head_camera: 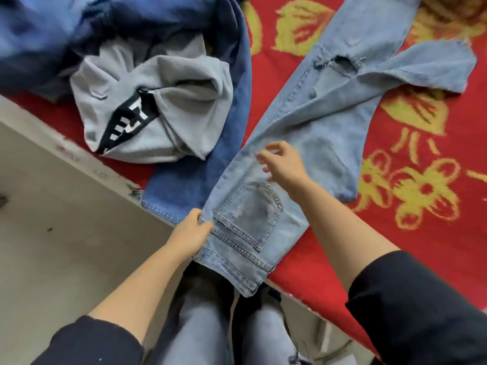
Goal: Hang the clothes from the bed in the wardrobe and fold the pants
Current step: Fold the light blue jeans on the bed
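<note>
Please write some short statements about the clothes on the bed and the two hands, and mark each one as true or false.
1. The left hand grips the waist edge of the light blue jeans. True.
2. The right hand holds the grey sweatshirt. False: it is open over the light blue jeans, apart from the sweatshirt.
3. The light blue jeans have a torn hole in one leg. True.
4. The bedspread is plain green. False: it is red with yellow flowers.
5. The grey sweatshirt lies on top of the light blue jeans. False: it lies beside them, partly on the darker blue jeans.
</note>
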Available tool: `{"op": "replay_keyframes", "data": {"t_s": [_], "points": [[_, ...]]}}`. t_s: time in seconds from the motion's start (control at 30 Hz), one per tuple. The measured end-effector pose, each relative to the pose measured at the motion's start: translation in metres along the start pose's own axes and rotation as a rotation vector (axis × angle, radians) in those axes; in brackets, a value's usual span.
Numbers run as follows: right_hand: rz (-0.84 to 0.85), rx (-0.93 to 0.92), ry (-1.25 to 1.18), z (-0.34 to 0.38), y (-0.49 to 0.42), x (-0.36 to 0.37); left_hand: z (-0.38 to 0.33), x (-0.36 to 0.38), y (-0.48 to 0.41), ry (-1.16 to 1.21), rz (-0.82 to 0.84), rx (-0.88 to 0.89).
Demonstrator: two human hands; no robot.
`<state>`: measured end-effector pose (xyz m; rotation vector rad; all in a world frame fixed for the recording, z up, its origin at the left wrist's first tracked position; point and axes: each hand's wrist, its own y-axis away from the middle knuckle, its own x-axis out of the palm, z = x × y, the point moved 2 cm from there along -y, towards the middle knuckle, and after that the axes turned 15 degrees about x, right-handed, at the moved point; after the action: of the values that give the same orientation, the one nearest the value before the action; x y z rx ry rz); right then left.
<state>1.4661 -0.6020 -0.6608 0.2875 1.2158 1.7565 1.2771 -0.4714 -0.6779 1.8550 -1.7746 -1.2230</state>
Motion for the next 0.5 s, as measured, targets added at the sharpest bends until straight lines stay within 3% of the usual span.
{"op": "replay_keyframes", "data": {"t_s": [0.1, 0.2, 0.27, 0.4, 0.5], "points": [[0.002, 0.077, 0.393, -0.028, -0.013, 0.021, 0.013, 0.000, -0.005, -0.119, -0.033, -0.005], [-0.042, 0.034, 0.581, -0.049, -0.013, 0.027, 0.016, 0.004, -0.007, -0.335, -0.089, 0.041], [-0.066, 0.000, 0.716, -0.053, -0.010, 0.024, 0.020, 0.005, -0.012, -0.397, -0.028, 0.087], [-0.043, -0.012, 0.881, -0.052, -0.007, 0.014, 0.018, -0.012, -0.022, -0.093, 0.311, 0.032], [0.051, 0.071, 0.840, -0.047, -0.010, 0.007, 0.009, -0.025, -0.032, -0.295, 0.552, -0.027]]}}
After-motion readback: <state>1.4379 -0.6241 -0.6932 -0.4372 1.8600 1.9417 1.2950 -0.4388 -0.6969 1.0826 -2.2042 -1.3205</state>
